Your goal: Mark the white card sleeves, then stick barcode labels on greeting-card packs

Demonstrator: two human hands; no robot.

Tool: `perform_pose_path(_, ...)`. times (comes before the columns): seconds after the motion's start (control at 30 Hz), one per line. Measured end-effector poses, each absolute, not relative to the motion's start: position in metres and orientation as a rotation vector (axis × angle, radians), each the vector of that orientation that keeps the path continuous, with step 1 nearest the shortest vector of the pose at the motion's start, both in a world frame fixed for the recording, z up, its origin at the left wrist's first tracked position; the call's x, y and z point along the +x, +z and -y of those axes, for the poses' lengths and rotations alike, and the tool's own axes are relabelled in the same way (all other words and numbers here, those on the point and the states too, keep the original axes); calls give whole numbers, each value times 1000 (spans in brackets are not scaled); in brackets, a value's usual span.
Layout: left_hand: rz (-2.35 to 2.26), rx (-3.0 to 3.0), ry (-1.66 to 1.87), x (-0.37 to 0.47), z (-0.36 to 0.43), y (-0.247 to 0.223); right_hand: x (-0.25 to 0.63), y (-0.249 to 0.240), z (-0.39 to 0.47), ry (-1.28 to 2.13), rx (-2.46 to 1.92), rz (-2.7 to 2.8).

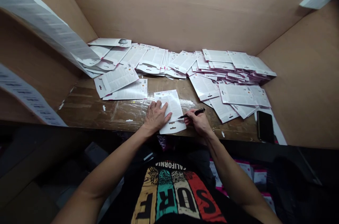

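Observation:
A white printed packet [173, 101] with hang holes at its near end lies flat at the table's front edge. My left hand [156, 115] rests on it with the fingers spread, pressing its left side. My right hand [198, 121] is closed around a black pen [195, 112]. The pen's tip points left, at the packet's near right part just above the hang holes. Whether the tip touches the surface I cannot tell. Some fingers of the right hand are hidden beneath it.
Piles of similar packets [151, 58] line the back wall, with a taller heap [233, 67] at right. Two packets [116, 80] overlap at left. A black phone [265, 127] lies at the right front edge. Label strips [45, 19] hang at left. Cardboard walls enclose the brown table [82, 102].

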State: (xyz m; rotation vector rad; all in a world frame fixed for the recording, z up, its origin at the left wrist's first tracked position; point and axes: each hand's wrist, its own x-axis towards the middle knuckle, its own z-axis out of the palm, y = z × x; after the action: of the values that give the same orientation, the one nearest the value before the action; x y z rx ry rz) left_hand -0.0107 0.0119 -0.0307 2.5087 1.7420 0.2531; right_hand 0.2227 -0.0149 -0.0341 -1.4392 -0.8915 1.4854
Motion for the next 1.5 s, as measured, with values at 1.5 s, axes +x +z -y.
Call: perform_pose_path(1.5,-1103,2722,394,-52,42,-45,199,-31,44,424,-1869,2138)
